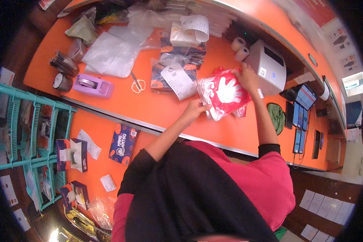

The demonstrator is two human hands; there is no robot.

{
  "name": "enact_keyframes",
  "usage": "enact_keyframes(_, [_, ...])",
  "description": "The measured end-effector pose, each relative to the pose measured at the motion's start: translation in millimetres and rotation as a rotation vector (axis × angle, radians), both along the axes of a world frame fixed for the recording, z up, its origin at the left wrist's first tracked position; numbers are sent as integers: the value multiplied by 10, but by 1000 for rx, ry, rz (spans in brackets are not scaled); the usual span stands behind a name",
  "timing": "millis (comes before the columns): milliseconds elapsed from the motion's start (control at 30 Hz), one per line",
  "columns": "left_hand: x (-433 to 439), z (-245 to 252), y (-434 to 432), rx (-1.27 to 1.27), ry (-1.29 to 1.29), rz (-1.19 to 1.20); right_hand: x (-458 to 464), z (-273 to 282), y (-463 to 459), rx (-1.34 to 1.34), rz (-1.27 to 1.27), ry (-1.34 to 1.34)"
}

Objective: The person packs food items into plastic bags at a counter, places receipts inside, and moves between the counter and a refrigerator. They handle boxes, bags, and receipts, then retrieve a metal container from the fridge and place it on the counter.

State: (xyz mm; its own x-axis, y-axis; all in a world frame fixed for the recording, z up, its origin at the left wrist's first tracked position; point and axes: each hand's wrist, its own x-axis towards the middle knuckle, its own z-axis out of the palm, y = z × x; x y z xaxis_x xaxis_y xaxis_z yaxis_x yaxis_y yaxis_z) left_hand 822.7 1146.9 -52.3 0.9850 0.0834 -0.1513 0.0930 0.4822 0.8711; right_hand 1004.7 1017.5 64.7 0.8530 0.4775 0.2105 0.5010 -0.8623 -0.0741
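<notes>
A red and white printed plastic bag lies between my hands over the orange counter. My left hand pinches its near left edge between thumb and fingers. At the far right side of the bag is my right hand, with its fingertips partly hidden; whether it grips the bag I cannot tell. Left of the bag, a long printed receipt rests on a dark blue patterned box. Behind that, a curled paper tops another patterned box.
Left on the counter are scissors, a purple tape dispenser and clear plastic bags. A white label printer stands near my right hand, beside paper rolls. Farther right are a green cloth and several phones. Teal baskets stand far left.
</notes>
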Motion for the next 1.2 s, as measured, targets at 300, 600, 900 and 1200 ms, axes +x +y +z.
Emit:
enact_keyframes(300, [90, -659, 29, -35, 133, 156, -611, -637, -77, 362, 253, 376])
enact_keyframes(600, [-457, 632, 5, 1111, -46, 674, -633, 423, -128, 1496, 385, 1195])
enact_keyframes(900, [-1506, 1907, 1115, 1089, -124, 467, -1324, 346, 1009, 970, 611, 1930])
enact_keyframes(1200, [-2241, 1712, 1012, 407, -198, 822, -2179, 1004, 1664, 912, 1230, 32])
